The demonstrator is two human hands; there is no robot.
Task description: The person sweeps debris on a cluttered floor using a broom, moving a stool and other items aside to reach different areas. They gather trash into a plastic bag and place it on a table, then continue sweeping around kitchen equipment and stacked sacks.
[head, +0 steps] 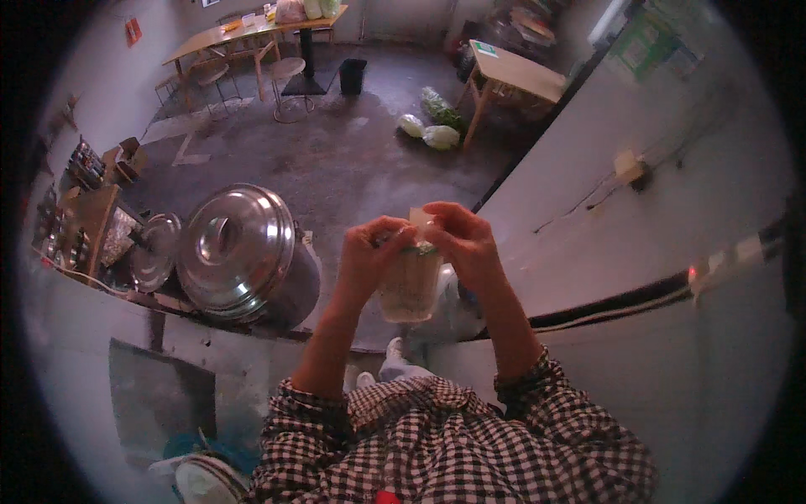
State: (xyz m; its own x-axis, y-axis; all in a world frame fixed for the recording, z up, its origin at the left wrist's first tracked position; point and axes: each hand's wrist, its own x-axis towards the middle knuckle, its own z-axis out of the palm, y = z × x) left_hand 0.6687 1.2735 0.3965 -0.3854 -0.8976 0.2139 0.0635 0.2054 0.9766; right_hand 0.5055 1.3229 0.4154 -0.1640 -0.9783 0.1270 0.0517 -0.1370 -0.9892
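Observation:
Both hands meet in front of my body, fingertips nearly together. My left hand (pixel 379 247) pinches the near-left edge of a small pale, thin piece (pixel 418 217). On its other side, the thumb and fingers of my right hand (pixel 463 238) grip the same piece. Directly below the fingers is a translucent, tapered container (pixel 408 293) with a greenish rim. Whether the hands also hold that container, or it stands lower down, I cannot tell. The fingers hide part of the piece and of the rim.
Left of my arms stands a large lidded steel pot (pixel 236 246), with another round metal lid (pixel 156 252) beside it. A white wall (pixel 604 252) with cables runs along the right. Bagged vegetables (pixel 441 135) lie on the floor ahead, near a wooden table (pixel 519 72). Stools (pixel 288 68) stand farther back.

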